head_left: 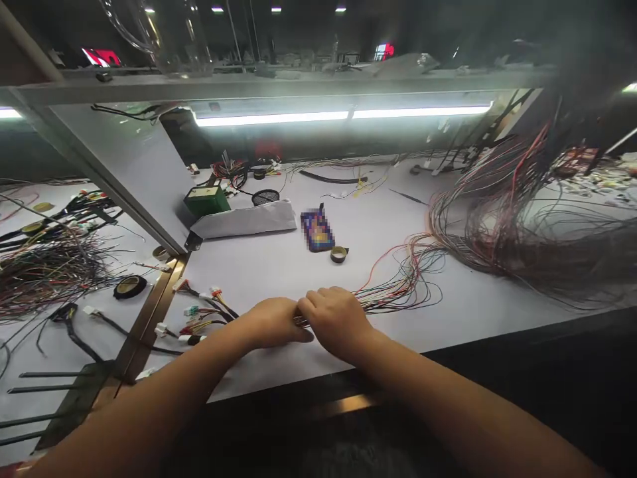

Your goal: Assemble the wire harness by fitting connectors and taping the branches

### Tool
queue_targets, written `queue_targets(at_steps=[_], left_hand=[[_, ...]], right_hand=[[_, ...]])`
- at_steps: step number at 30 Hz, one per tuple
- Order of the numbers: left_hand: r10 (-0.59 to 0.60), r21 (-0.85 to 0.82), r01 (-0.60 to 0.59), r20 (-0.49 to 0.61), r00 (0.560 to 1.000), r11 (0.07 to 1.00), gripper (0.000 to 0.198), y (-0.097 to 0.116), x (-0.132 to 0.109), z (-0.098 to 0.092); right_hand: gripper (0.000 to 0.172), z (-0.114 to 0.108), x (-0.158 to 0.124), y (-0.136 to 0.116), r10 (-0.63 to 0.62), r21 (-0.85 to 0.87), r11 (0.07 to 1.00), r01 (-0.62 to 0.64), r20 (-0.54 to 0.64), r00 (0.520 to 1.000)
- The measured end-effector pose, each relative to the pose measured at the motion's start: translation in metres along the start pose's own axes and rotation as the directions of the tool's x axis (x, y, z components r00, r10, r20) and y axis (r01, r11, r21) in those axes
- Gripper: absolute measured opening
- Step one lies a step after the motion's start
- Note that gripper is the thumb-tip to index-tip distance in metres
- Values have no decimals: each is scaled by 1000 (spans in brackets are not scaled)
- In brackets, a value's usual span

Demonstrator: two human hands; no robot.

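My left hand [276, 322] and my right hand [336, 322] meet near the table's front edge, both closed around a bundle of thin wires [393, 292]. Loose wire ends fan out to the right of my right hand. On the other side, several connectors, among them a white connector [162, 330] and a teal connector [190, 311], lie left of my left hand on short sleeved leads. A small patch of the bundle shows between the hands; the rest under the fingers is hidden.
Behind the hands lie a roll of black tape [339, 254] and a blurred-out phone-like object [317, 229]. A folded white sheet [243, 220] and a green box [206, 199] stand at back left. A large wire mass [497, 219] hangs at right. Metal prongs [50, 390] jut out at lower left.
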State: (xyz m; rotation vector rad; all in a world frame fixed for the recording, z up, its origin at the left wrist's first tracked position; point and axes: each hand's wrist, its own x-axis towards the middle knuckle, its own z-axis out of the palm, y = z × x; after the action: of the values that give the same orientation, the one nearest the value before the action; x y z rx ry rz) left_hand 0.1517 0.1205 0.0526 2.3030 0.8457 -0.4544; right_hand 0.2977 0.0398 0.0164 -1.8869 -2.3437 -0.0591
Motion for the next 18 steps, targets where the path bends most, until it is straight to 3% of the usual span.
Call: queue_targets(at_steps=[4,7,9,13,16,18], left_hand=[[26,73,-16,-145,989,997,37,-8,-3,7],[-72,38,79,-159,985,996,49,-21,0,13],[-144,-7,145,-143,979,989,47,-24,3,15],[-18,95,28,-107,994,995,34,-12,4,20],[-58,191,88,-160,985,978,36,-10,2,21],[-141,139,167,-181,973,976,45,-15,3,21]], right_hand=[[21,8,-6,32,170,-52,985,-166,94,981],[14,5,-15,39,154,-66,987,-149,95,983],[16,-2,-18,28,122,-71,990,-118,55,991],[18,-7,-15,-8,49,-34,998,-51,-48,998],[20,-3,-10,-23,76,34,996,-78,59,995],[18,-1,-7,-22,124,50,990,-135,181,976]])
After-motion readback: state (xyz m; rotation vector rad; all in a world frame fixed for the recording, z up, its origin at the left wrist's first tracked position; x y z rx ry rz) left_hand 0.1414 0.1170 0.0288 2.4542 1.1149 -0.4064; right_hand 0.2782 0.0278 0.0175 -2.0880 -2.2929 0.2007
